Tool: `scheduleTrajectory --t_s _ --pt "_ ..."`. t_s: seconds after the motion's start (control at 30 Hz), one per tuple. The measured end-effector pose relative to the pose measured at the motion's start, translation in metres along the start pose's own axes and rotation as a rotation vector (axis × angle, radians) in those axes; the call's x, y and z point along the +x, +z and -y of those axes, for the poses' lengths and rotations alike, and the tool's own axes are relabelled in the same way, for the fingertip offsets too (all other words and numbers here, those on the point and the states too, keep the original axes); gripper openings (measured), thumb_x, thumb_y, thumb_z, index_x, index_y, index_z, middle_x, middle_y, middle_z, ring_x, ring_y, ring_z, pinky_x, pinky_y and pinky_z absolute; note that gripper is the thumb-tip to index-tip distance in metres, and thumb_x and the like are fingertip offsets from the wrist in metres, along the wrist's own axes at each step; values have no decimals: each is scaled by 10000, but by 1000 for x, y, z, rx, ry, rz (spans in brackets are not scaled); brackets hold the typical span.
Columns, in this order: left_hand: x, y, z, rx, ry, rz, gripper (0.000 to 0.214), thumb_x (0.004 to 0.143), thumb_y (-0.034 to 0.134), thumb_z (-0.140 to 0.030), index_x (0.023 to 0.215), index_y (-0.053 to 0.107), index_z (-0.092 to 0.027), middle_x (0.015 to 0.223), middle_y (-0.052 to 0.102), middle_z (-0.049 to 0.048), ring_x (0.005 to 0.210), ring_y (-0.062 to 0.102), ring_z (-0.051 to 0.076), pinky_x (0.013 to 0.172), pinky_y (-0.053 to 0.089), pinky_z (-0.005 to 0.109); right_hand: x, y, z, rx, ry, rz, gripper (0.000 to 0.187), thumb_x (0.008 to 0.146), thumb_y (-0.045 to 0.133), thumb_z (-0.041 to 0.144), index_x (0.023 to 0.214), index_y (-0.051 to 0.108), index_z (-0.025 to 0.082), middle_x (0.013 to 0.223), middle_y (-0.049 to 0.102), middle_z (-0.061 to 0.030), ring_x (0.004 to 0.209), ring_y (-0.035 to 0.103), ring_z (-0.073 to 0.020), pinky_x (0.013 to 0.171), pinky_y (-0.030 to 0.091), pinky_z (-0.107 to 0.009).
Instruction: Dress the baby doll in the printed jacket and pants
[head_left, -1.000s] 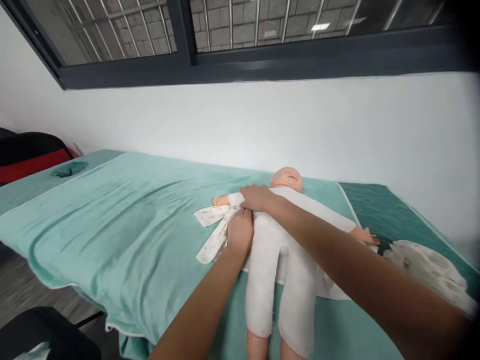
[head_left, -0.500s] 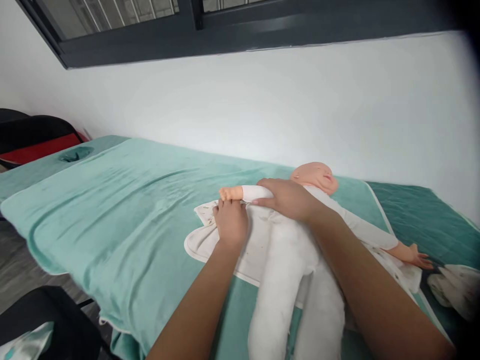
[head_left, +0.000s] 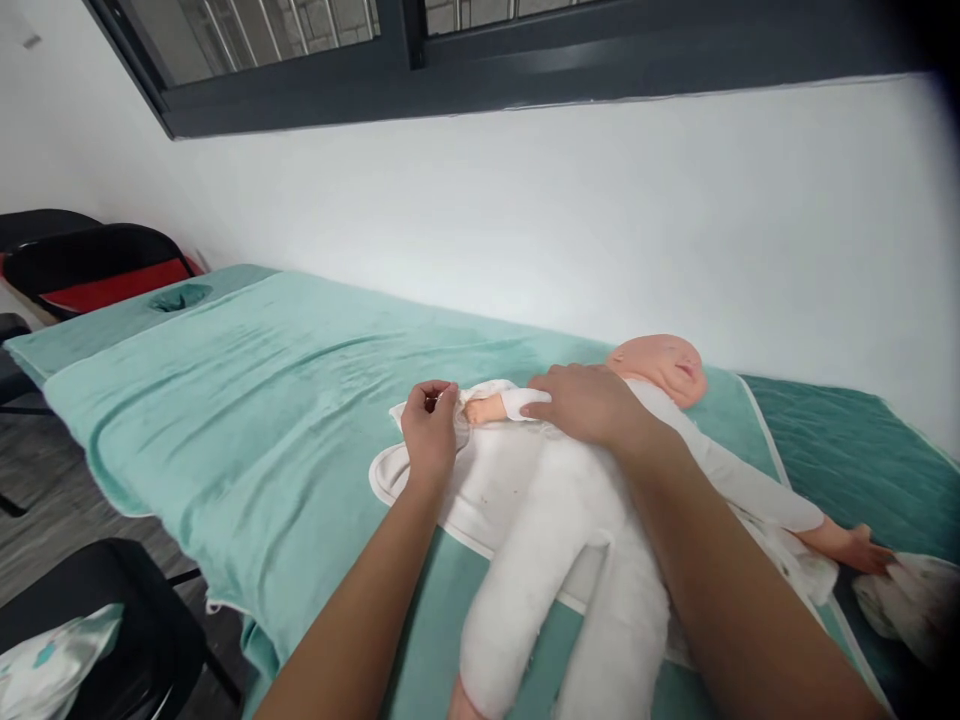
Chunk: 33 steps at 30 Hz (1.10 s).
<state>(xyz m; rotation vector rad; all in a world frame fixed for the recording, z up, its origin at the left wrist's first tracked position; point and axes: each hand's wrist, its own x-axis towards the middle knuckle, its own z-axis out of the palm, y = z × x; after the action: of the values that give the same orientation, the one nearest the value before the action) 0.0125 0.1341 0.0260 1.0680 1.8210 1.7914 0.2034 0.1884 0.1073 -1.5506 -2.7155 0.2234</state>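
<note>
A baby doll (head_left: 667, 362) in a white bodysuit lies on its back on a teal towel (head_left: 247, 400) over a table. Under it a white patterned garment (head_left: 480, 490) is spread open. My left hand (head_left: 429, 432) pinches the garment's sleeve edge, close to the doll's small hand (head_left: 480, 408). My right hand (head_left: 589, 402) lies across the doll's chest and shoulder, fingers closed round its upper arm. The doll's other arm (head_left: 832, 535) stretches out to the right.
A crumpled white cloth (head_left: 911, 598) lies at the right edge. A dark green cover (head_left: 847, 440) shows beyond the towel. Black chairs (head_left: 90, 262), one with a red seat, stand at the left. Another black chair (head_left: 112, 630) with a printed cloth sits at bottom left.
My left hand has lifted off the flat garment and taken its sleeve edge up beside the doll's hand. The doll's arm has bent inward. The view has swung slightly left.
</note>
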Motion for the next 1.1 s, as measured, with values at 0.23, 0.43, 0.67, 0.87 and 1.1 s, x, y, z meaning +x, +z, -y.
scheduleTrajectory --t_s 0.23,0.43,0.67,0.87,1.1 --pt "-22 10 -10 124 292 447 166 918 559 -369 945 646 -231 858 658 -10 764 580 135 730 461 252 7 11 16 -94 21 -93 299 956 418 396 1015 643 208 1010 680 -111 972 597 -280 858 377 -421" --pt "-23 16 -2 501 453 439 330 900 560 -206 1227 538 -245 1182 612 48 1060 605 206 858 479 307 -5 8 11 37 29 -225 342 972 404 388 1172 610 202 1106 672 -104 983 606 -271 794 409 -363" --pt "-28 14 -5 734 523 378 229 986 425 -258 1138 594 -228 1154 612 68 1061 612 220 787 479 315 -58 21 -17 278 192 -753 345 933 432 310 1194 594 152 1233 576 -162 1170 532 -285 989 404 -378" --pt "-26 16 -5 842 506 306 261 931 510 -210 1182 582 -210 1203 566 99 1040 598 242 696 477 319 -102 35 -44 321 562 -602 499 957 336 490 1271 534 157 1100 641 -178 1019 613 -353 874 455 -461" --pt "-24 18 -8 799 631 244 201 965 451 -221 988 648 -185 1205 584 105 1113 520 258 930 422 377 -127 51 -55 413 610 -449 589 977 225 576 1348 489 201 1167 683 -177 1116 620 -373 894 458 -467"
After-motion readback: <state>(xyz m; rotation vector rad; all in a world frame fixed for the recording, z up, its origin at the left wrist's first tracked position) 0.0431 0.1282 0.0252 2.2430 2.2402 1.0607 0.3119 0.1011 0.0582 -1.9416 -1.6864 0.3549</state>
